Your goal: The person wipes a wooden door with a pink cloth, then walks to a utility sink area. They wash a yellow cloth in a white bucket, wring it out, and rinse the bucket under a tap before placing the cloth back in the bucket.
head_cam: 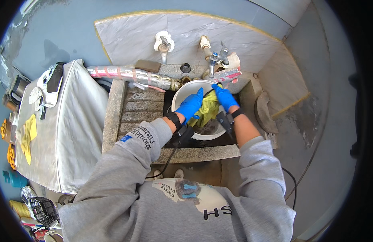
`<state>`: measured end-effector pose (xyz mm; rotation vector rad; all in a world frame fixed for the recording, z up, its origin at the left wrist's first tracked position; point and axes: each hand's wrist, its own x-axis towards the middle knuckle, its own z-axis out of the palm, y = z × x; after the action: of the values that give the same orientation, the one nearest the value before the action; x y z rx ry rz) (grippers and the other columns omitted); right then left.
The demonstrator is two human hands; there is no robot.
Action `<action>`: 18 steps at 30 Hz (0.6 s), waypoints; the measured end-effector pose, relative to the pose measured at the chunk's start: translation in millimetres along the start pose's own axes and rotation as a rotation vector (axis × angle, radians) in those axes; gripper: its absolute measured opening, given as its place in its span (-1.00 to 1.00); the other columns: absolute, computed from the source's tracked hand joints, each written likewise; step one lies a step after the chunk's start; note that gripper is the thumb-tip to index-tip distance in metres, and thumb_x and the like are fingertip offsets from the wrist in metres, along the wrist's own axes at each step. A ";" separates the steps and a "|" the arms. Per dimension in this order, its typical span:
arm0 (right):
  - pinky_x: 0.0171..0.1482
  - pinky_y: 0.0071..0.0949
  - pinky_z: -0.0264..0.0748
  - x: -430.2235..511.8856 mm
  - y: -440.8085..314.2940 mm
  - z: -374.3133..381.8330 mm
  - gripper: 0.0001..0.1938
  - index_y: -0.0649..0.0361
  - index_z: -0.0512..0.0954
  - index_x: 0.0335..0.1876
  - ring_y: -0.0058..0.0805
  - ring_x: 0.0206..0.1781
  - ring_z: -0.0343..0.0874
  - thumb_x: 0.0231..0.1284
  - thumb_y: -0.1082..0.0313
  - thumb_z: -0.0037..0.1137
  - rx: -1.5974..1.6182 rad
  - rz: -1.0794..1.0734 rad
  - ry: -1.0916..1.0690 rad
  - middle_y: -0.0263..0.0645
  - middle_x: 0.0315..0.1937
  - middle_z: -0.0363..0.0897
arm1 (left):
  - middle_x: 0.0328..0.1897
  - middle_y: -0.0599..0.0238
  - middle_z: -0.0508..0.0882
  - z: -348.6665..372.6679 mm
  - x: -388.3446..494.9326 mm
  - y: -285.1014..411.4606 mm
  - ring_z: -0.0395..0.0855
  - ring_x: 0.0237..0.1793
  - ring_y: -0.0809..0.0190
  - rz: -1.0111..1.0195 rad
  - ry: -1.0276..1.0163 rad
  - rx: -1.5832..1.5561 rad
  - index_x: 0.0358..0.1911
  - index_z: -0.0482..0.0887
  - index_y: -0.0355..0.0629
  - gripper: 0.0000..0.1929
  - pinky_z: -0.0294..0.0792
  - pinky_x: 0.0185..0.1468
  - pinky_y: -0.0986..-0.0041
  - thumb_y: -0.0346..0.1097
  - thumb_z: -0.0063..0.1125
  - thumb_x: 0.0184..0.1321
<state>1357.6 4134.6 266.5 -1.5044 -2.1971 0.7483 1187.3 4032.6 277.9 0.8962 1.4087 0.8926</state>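
Observation:
A wet yellow-green cloth [208, 109] hangs bunched over a white plastic bucket [181, 95], its lower end dipping towards dark liquid [211, 126] inside. My left hand [191, 106], in a blue glove, grips the cloth's left side. On the other side my right hand [224, 98], gloved the same way, pinches its upper part, where a dark edge shows. Both hands are above the bucket's opening, and the fingertips are partly hidden. The bucket stands in the basin of a concrete laundry sink [201, 153], beneath a metal tap [212, 65].
A ribbed washboard slope [142, 106] forms the sink's left part, with a pink-and-white brush [148, 87] at its top. A foil-wrapped pipe [123, 73] runs behind. Another tap [164, 50] juts from the tiled wall. At left, a grey cover [68, 127] bears a yellow cloth [28, 139].

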 end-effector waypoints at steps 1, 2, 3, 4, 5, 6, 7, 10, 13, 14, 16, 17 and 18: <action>-0.21 -0.37 0.55 5.2 5.6 -11.8 -0.58 0.24 0.59 -0.02 -0.31 -0.29 0.64 0.31 0.01 0.03 0.018 0.179 -0.101 -0.02 -0.26 0.64 | 0.01 0.00 0.55 -8.0 -3.2 2.7 0.57 -0.03 -0.05 -0.010 -0.052 0.006 0.07 0.52 -0.27 -0.25 0.57 -0.05 0.06 0.36 -0.33 0.32; -0.22 -0.38 0.56 8.7 11.2 -24.1 -0.53 0.25 0.57 0.01 -0.40 -0.31 0.64 0.25 -0.05 0.12 0.183 0.375 -0.135 -0.10 -0.26 0.65 | 0.15 0.10 0.50 -18.5 -5.0 5.3 0.49 0.11 0.00 -0.015 -0.125 0.001 0.15 0.48 -0.21 -0.28 0.55 -0.02 0.07 0.35 -0.29 0.32; -0.24 -0.40 0.57 6.7 16.4 -28.9 -0.47 0.22 0.56 0.04 -0.43 -0.27 0.62 0.17 -0.10 0.20 0.228 0.330 -0.110 -0.21 -0.21 0.65 | 0.29 0.21 0.45 -29.4 -4.3 9.0 0.41 0.25 0.05 -0.041 -0.174 0.004 0.24 0.43 -0.14 -0.29 0.53 0.02 0.08 0.34 -0.26 0.32; -0.24 -0.43 0.56 7.0 19.7 -29.9 -0.46 0.23 0.56 0.05 -0.47 -0.26 0.60 0.16 -0.11 0.21 0.263 0.321 -0.231 -0.25 -0.20 0.64 | 0.35 0.25 0.40 -39.6 -1.9 13.2 0.28 0.36 0.08 -0.001 -0.173 0.106 0.29 0.40 -0.08 -0.33 0.47 0.09 0.10 0.29 -0.21 0.34; -0.24 -0.45 0.55 6.2 23.6 -28.3 -0.44 0.23 0.56 0.05 -0.50 -0.24 0.58 0.15 -0.12 0.21 0.330 0.283 -0.336 -0.29 -0.19 0.63 | 0.36 0.25 0.39 -46.3 -3.2 13.6 0.28 0.37 0.08 0.110 -0.191 0.116 0.32 0.38 -0.02 -0.38 0.40 0.17 0.09 0.23 -0.18 0.35; -0.23 -0.47 0.54 4.7 25.7 -17.2 -0.43 0.24 0.55 0.07 -0.51 -0.21 0.57 0.13 -0.11 0.24 0.224 0.282 -0.391 -0.27 -0.17 0.62 | 0.36 0.26 0.39 -54.0 -4.0 14.9 0.28 0.37 0.08 0.170 -0.187 0.127 0.32 0.39 -0.01 -0.40 0.37 0.19 0.09 0.21 -0.18 0.36; -0.22 -0.50 0.53 4.2 28.5 -6.1 -0.41 0.24 0.54 0.09 -0.52 -0.19 0.56 0.10 -0.10 0.27 0.175 0.249 -0.479 -0.25 -0.15 0.62 | 0.37 0.26 0.39 -59.8 -5.7 15.8 0.28 0.37 0.08 0.243 -0.172 0.142 0.31 0.40 0.01 -0.43 0.34 0.22 0.10 0.18 -0.18 0.37; 0.07 -0.29 0.46 13.6 32.5 50.9 -0.37 0.07 0.48 0.24 -0.36 0.05 0.52 0.01 0.03 0.31 -0.140 -0.036 -0.827 -0.17 0.08 0.57 | 0.18 0.11 0.55 -71.8 -15.9 18.0 0.47 0.18 0.15 0.222 -0.101 0.006 0.15 0.55 -0.14 -0.51 0.33 0.20 0.29 0.07 -0.08 0.35; 0.15 -0.28 0.43 18.0 33.2 94.1 -0.35 -0.11 0.47 0.27 -0.30 0.13 0.52 -0.07 0.06 0.32 -0.289 -0.003 -1.155 -0.18 0.15 0.54 | 0.24 0.15 0.49 -84.8 -24.2 20.4 0.41 0.24 0.15 0.126 -0.151 -0.007 0.16 0.56 -0.02 -0.52 0.35 0.18 0.19 0.10 -0.03 0.31; 0.12 -0.28 0.45 18.3 30.5 101.8 -0.37 -0.07 0.51 0.22 -0.26 0.08 0.55 -0.10 0.04 0.33 -0.370 -0.005 -1.165 -0.16 0.10 0.57 | 0.22 0.14 0.50 -87.4 -25.8 20.1 0.41 0.23 0.15 0.108 -0.158 0.020 0.15 0.57 -0.02 -0.53 0.36 0.17 0.20 0.10 -0.03 0.31; 0.07 -0.27 0.49 16.0 20.3 103.8 -0.40 0.01 0.58 0.13 -0.17 -0.01 0.60 -0.14 0.00 0.34 -0.583 0.007 -1.178 -0.12 0.01 0.63 | 0.10 0.13 0.57 -90.0 -27.2 18.6 0.49 0.15 0.15 0.094 -0.157 0.073 0.09 0.63 0.00 -0.55 0.42 0.09 0.24 0.10 0.01 0.28; 0.02 -0.26 0.51 13.3 12.9 97.5 -0.44 0.06 0.61 0.05 -0.14 -0.08 0.61 -0.15 -0.02 0.34 -0.613 -0.050 -1.061 -0.11 -0.06 0.65 | 0.07 0.13 0.59 -90.0 -27.7 18.0 0.53 0.09 0.16 0.069 -0.194 0.091 0.07 0.64 -0.01 -0.55 0.43 0.05 0.26 0.10 0.02 0.27; -0.02 -0.25 0.52 8.9 3.7 89.0 -0.46 0.10 0.64 -0.03 -0.10 -0.15 0.62 -0.16 -0.04 0.34 -0.647 -0.112 -0.948 -0.10 -0.13 0.67 | 0.03 0.14 0.61 -88.4 -29.2 16.8 0.56 0.03 0.16 0.014 -0.233 0.108 0.06 0.64 -0.02 -0.55 0.45 0.02 0.28 0.10 0.04 0.26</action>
<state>1305.9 4124.8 194.0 -1.4084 -3.4653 0.8726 1099.9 4011.8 307.3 1.0578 1.2590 0.7031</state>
